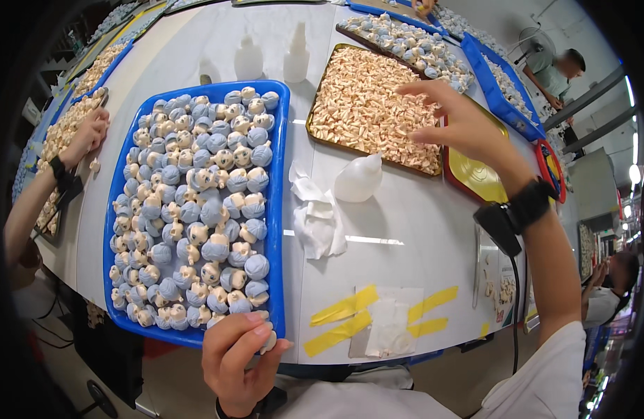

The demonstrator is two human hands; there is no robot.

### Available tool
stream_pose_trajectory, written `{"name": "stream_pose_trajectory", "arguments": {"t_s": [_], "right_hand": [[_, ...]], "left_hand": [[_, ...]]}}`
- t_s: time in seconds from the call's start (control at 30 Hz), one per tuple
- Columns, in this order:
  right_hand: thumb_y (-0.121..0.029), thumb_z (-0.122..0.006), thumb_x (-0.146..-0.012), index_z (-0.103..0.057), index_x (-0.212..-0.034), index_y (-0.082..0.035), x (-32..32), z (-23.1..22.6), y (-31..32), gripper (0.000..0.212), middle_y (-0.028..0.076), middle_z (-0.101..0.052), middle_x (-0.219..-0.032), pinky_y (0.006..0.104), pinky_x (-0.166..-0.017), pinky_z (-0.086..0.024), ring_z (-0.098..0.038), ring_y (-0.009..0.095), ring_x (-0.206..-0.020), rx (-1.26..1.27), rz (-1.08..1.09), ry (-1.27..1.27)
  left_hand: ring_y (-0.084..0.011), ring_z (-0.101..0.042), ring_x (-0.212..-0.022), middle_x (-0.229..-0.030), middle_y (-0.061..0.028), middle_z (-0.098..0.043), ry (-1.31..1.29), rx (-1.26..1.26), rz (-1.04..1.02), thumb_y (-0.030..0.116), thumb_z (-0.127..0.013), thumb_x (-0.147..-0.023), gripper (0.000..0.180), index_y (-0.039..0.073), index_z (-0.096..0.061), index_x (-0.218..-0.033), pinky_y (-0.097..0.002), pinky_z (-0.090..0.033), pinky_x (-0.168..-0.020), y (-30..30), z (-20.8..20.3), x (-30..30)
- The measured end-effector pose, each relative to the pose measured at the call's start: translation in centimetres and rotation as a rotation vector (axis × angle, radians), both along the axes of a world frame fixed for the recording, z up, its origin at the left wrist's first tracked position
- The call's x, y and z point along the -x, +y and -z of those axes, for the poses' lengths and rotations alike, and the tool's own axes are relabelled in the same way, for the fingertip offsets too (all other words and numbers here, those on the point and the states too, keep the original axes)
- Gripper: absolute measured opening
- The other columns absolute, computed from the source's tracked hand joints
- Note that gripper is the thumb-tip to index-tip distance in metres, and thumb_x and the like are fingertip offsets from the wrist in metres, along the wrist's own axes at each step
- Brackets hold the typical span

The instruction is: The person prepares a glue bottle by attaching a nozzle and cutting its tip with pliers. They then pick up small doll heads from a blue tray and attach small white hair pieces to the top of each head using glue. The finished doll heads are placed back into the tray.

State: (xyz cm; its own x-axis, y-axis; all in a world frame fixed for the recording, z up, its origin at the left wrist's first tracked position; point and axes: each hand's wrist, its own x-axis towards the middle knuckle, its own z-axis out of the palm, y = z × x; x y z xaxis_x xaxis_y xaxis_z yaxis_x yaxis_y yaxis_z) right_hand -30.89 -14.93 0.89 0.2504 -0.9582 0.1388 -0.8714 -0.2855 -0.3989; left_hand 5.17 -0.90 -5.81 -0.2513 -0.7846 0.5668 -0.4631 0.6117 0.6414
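Note:
Near the front right corner of a blue tray (283, 209), my left hand (237, 363) is closed, pinching a small doll head (268, 342) mostly covered by the fingers. Rows of little doll heads (215, 246) with pale blue hair fill that tray. My right hand (469, 129) reaches over the right side of a dark-rimmed tray (309, 124), its fingers apart and nothing visible between them. Many small beige pieces (371, 98) lie heaped in this tray. A yellow tray (479, 183) with a red edge is partly beneath my right wrist.
A white squeeze bottle (358, 178) and crumpled tissue (316, 216) lie mid-table. Two white bottles (296, 56) (249, 59) stand behind. Yellow tape (343, 318) holds a white patch at the front edge. A co-worker's hand (88, 136) works at the left; other people sit beyond.

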Motion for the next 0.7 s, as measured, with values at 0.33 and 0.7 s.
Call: {"name": "stream_pose_trajectory", "arguments": {"t_s": [0.33,0.7], "right_hand": [[-0.031,-0.054,-0.084,-0.053,-0.107,-0.013,-3.0,3.8,-3.2,0.029,0.013,-0.050,-0.097,0.0417,-0.076,-0.042,-0.051,0.030,-0.093,0.160,-0.045,0.292],[-0.021,-0.053,-0.084,-0.057,-0.098,-0.001,-2.0,3.6,-5.6,0.025,0.020,-0.059,-0.076,0.0394,-0.067,-0.044,-0.058,0.034,-0.073,0.175,-0.110,0.047]], "left_hand": [[-0.0255,-0.056,-0.084,-0.096,-0.0121,-0.056,-0.082,0.012,-0.051,0.014,-0.076,-0.069,0.038,0.005,-0.054,-0.099,-0.0356,-0.047,-0.072,0.3,0.0,-0.4],[-0.0267,-0.056,-0.085,-0.097,-0.0139,-0.055,-0.077,-0.014,-0.043,0.014,-0.074,-0.071,0.036,0.003,-0.054,-0.099,-0.0359,-0.047,-0.073,0.4,-0.6,-0.7]]}}
